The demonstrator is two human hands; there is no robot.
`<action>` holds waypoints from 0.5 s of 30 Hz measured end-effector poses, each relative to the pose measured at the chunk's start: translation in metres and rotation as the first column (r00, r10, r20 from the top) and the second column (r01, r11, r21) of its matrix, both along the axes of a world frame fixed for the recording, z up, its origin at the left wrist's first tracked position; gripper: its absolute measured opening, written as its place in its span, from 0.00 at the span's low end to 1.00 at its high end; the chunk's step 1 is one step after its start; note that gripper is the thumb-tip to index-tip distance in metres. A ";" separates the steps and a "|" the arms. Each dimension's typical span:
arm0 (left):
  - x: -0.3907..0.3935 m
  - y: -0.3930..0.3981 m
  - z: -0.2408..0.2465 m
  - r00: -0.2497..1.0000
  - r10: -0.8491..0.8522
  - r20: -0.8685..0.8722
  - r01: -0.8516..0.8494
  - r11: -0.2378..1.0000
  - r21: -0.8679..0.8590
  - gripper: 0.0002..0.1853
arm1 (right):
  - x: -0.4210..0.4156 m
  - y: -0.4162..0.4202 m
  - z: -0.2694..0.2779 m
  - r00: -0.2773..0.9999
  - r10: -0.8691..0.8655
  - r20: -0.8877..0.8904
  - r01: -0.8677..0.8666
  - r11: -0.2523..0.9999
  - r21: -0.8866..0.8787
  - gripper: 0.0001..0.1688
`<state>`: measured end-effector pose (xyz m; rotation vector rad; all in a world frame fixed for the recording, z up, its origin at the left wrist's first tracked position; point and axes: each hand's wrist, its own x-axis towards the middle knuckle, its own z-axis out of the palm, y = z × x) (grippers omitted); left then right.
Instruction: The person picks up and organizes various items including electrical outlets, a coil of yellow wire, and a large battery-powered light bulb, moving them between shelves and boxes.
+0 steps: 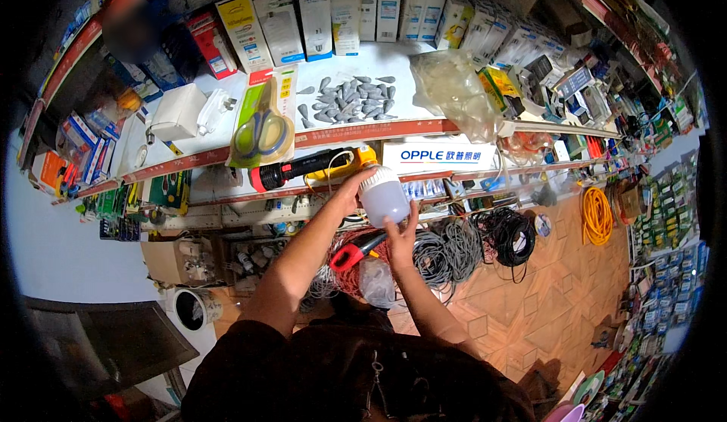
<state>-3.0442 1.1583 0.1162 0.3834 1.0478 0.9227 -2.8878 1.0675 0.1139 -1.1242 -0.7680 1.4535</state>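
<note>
A white LED bulb [386,199] with a frosted dome and ribbed collar is held in front of the shelf edge. My left hand [347,190] grips it at the collar side, with its fingers partly hidden behind the bulb. My right hand [402,241] has its fingertips on the lower part of the dome. A yellow fitting [366,155] sits directly above the bulb's base; whether the two are joined cannot be seen. To the left of the fitting lies a black flashlight [301,166] with a red head.
Grey teardrop-shaped weights [349,101], packaged scissors [264,129] and a clear plastic bag [454,90] lie on the white shelf [318,73]. Boxed bulbs [315,22] line its back. Below are a red-and-black handle [347,256], cable coils [454,249] and a yellow hose coil [597,216].
</note>
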 end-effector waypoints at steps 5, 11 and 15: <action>-0.002 -0.002 -0.005 1.000 -0.027 -0.012 0.027 0.998 0.057 0.29 | 0.007 0.007 0.011 0.713 0.060 -0.699 -0.380 0.870 -0.314 0.49; 0.002 -0.001 0.000 0.999 -0.010 0.041 0.009 1.000 0.030 0.29 | 0.005 0.009 -0.025 0.973 0.042 0.226 -0.071 0.990 0.124 0.48; 0.001 -0.003 -0.003 0.999 -0.026 -0.042 0.026 1.000 0.007 0.28 | -0.002 -0.001 0.004 0.984 -0.062 -0.169 0.039 0.990 -0.134 0.51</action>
